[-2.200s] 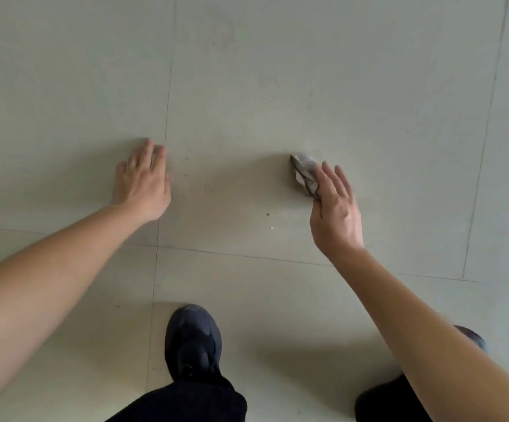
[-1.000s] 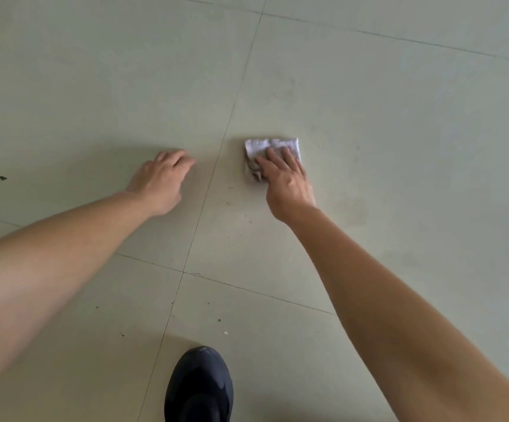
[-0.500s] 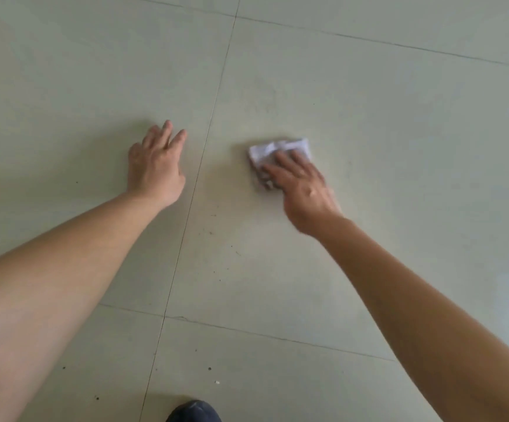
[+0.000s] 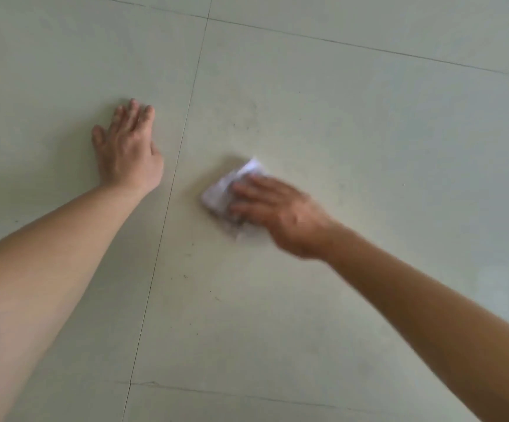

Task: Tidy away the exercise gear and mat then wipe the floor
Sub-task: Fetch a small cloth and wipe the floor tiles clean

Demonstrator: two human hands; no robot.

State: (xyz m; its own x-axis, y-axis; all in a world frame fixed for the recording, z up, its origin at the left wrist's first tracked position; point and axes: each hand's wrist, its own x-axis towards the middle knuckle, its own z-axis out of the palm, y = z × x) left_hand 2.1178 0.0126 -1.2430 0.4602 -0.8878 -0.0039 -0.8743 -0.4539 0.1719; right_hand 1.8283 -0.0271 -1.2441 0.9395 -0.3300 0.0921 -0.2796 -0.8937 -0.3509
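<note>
A crumpled white cloth [image 4: 228, 187] lies on the pale tiled floor [image 4: 368, 132] near the middle of the view. My right hand [image 4: 277, 213] presses down on it with the fingers spread over its right half; the hand is blurred by motion. My left hand [image 4: 128, 147] rests flat on the floor to the left of a grout line, palm down, fingers together, holding nothing. No exercise gear or mat is in view.
Grout lines [image 4: 171, 190] cross the large tiles. Small dark specks of dirt [image 4: 184, 276] dot the tile below the cloth.
My right hand has slid the cloth toward me and slightly left, turning it. The view has tilted forward, so my shoe has dropped out of sight. The left hand stays planted.
</note>
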